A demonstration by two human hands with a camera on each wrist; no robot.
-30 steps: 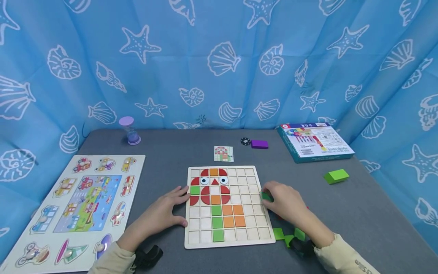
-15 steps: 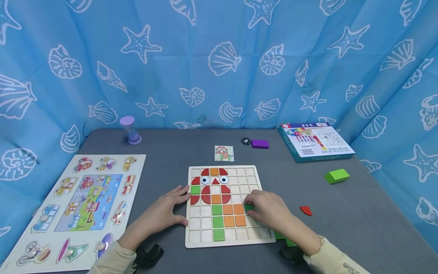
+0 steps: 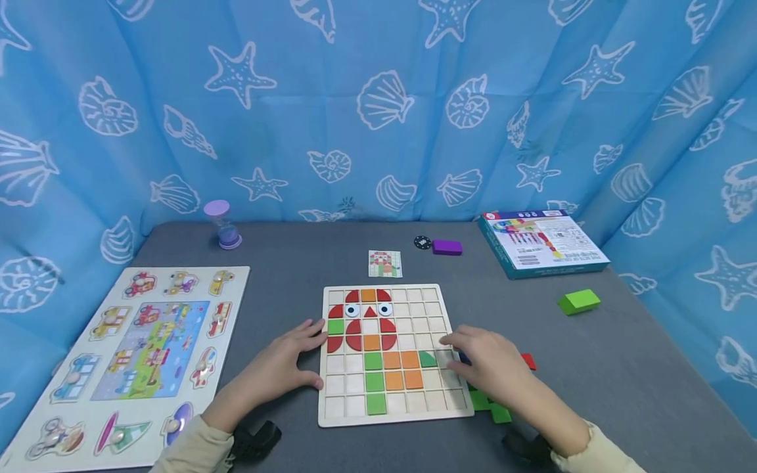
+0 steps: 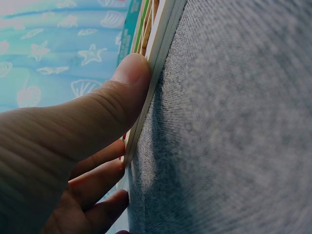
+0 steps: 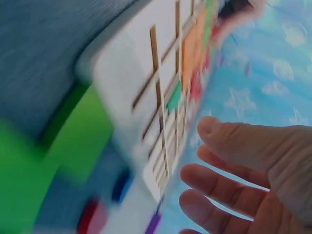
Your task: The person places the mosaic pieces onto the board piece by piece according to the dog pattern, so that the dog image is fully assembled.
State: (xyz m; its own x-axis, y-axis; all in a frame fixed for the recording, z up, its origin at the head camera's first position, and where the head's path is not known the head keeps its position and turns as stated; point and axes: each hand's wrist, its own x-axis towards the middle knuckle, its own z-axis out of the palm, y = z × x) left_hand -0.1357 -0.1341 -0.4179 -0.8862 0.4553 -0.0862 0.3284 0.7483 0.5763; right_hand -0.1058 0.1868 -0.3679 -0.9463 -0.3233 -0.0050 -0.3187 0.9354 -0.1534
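A wooden grid board [image 3: 396,405] lies on the table with red, orange and green tiles and two eye discs set in its cells. My left hand [image 3: 288,362] rests at its left edge, thumb and fingertips touching the rim with the fingers spread. A dark green quarter-circle tile [image 3: 426,359] sits in a cell right of the orange squares [image 3: 402,370]. My right hand [image 3: 489,363] hovers at the board's right edge, fingers parted and holding nothing. Beside the board lie green tiles [image 3: 499,412] and a red piece [image 3: 529,360], partly hidden by that hand.
A pattern card [image 3: 385,264] lies behind the board, near a black disc [image 3: 422,242] and a purple block [image 3: 447,247]. A box [image 3: 543,246] and a green block [image 3: 579,301] stand right. A knobbed puzzle board [image 3: 227,289] and a sand timer [image 3: 227,231] are left.
My right hand carried the dark green quarter-circle tile leftward onto the board, let it go in a cell, and moved back right. The left hand has stayed at the board's edge.
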